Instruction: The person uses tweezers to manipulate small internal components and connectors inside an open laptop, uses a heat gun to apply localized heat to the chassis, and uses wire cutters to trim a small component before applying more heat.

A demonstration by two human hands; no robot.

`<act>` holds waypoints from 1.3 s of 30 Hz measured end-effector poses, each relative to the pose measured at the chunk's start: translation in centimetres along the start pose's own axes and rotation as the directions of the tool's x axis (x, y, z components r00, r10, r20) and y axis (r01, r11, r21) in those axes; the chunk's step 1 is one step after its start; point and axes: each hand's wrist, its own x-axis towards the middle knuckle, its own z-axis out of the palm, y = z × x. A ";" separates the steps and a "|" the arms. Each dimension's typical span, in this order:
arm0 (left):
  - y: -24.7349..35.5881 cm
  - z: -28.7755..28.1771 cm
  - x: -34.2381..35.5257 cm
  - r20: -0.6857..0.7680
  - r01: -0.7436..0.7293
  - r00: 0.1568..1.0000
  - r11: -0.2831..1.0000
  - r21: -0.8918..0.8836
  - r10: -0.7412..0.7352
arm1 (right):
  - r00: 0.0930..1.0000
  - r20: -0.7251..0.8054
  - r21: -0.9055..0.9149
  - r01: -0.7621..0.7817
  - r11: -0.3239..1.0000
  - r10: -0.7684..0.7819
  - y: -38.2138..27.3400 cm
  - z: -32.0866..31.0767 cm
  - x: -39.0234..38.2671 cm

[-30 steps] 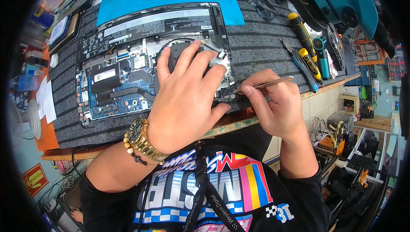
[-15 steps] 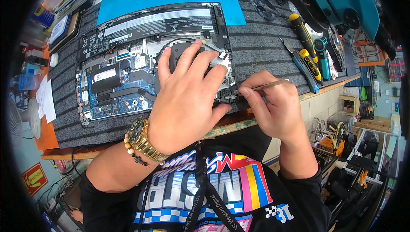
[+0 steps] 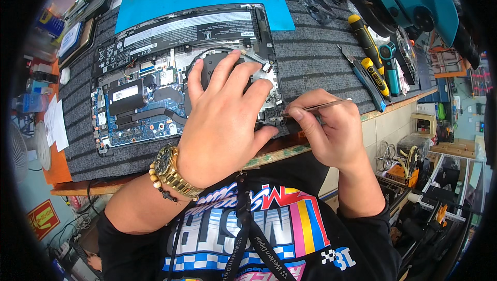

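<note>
An opened laptop base (image 3: 103,144) lies in front of me with its insides showing. It has a long black battery (image 3: 181,35) along the far side and a blue circuit board (image 3: 137,135) at the left. My left hand (image 3: 222,105), wearing a gold watch (image 3: 173,169), rests with fingers spread over the round black fan (image 3: 208,66) and hides part of it. At the near right corner my right hand (image 3: 329,128) pinches slim metal tweezers (image 3: 329,105) between thumb and fingers. Their tip points at small parts on the laptop's right edge; what it touches is too small to tell.
A blue mat (image 3: 207,4) lies beyond the laptop on a grey ribbed cloth (image 3: 310,63). To the right are cutting pliers (image 3: 362,76), yellow-black screwdrivers (image 3: 366,40) and a large teal device (image 3: 414,1). The wooden table edge (image 3: 279,156) runs close to my body.
The laptop and my left hand appear shifted very slightly left in view. My right hand keeps its pinch on the tweezers at the same corner, with the tweezers tilted a little differently.
</note>
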 end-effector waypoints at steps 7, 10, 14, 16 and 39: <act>-0.1 0.1 0.0 0.002 -0.005 1.000 1.000 0.012 0.005 | 1.000 0.018 -0.009 0.020 1.000 -0.020 -0.3 0.0 0.3; -0.1 0.1 0.0 -0.001 -0.011 1.000 1.000 0.019 0.011 | 0.999 0.036 -0.076 0.040 0.996 -0.037 -0.7 0.0 0.5; -0.1 0.1 0.0 -0.010 -0.008 1.000 1.000 0.016 0.008 | 0.997 0.049 -0.083 0.058 0.995 -0.054 -0.7 0.0 0.6; -0.1 0.0 0.1 -0.001 0.004 1.000 1.000 0.016 -0.004 | 0.997 0.054 -0.092 0.057 0.994 -0.053 -0.7 -0.1 0.5; -0.1 0.2 -0.1 -0.017 -0.003 1.000 1.000 0.006 0.003 | 0.998 0.052 -0.102 0.047 0.994 -0.041 -1.0 -0.1 0.6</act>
